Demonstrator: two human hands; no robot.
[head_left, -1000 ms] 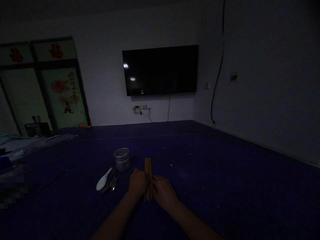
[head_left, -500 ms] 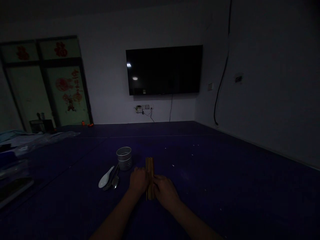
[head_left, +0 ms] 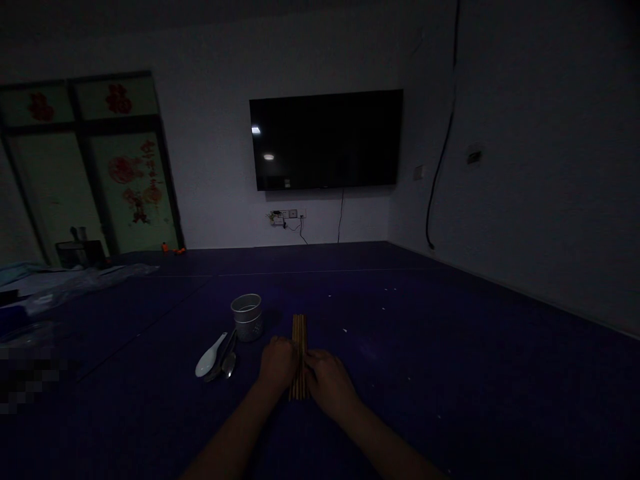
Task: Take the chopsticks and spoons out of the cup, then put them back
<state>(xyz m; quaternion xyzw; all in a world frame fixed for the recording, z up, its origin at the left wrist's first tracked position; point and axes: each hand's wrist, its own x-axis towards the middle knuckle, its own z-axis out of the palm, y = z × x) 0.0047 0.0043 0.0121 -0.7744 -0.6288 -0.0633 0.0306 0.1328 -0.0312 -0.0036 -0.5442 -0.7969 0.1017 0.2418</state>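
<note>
the left hand point(head_left: 279, 363) and right hand point(head_left: 329, 381) are gripping the chopsticks point(head_left: 299, 327); left of the chopsticks stands a grey cup point(head_left: 248, 323).

Light is dim. A wide black flat-screen television point(head_left: 327, 140) hangs on the pale far wall point(head_left: 210, 167), two white reflections point(head_left: 269, 157) at its left. Dark-framed pale-green panels point(head_left: 55, 193) with red decorations point(head_left: 119, 99) stand far left. A long black cable point(head_left: 442, 163) hangs along the grey right wall point(head_left: 540, 200).
</note>
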